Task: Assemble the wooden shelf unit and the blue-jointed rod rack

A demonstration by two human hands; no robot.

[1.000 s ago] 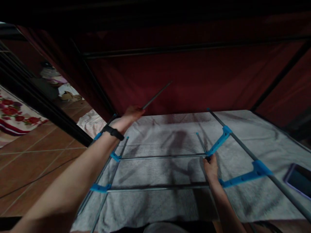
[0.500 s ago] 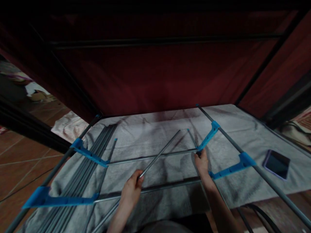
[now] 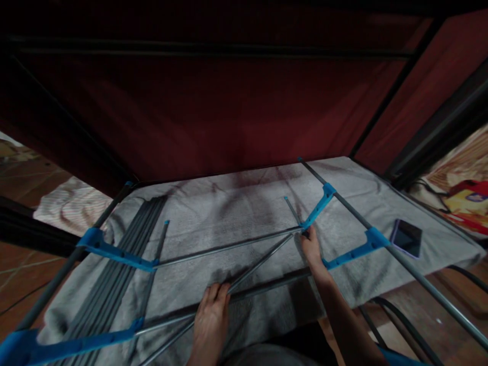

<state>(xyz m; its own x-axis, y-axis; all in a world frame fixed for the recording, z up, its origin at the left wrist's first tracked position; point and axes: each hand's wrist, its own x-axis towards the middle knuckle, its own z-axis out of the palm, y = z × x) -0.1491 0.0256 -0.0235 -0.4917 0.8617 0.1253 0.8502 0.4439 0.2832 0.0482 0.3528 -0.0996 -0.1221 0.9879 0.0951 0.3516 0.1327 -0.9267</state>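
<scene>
My left hand (image 3: 211, 312) is closed round a loose metal tube (image 3: 263, 260), which slants from the lower left up to the right. The tube's far end lies close to my right hand (image 3: 311, 249). That hand is wrapped round a short grey tube (image 3: 292, 209) just below a blue plastic bracket (image 3: 317, 207); the fingers partly hide the joint. One metal crossbar (image 3: 229, 249) runs from this joint to a left blue bracket (image 3: 122, 253). A nearer crossbar (image 3: 270, 285) passes beneath the slanting tube. Another blue bracket (image 3: 354, 252) is at the right.
A bundle of grey tubes (image 3: 125, 254) lies at left on the grey blanket (image 3: 229, 213). Long side poles (image 3: 351, 209) carry the brackets. A phone (image 3: 407, 238) rests at right. Dark red panelling (image 3: 236, 112) rises behind. A red and yellow package (image 3: 470, 201) is at far right.
My left hand has lowered the slanting tube and moved it rightward, bringing its far end near the right joint. My right hand keeps its grip there. The view has shifted a little.
</scene>
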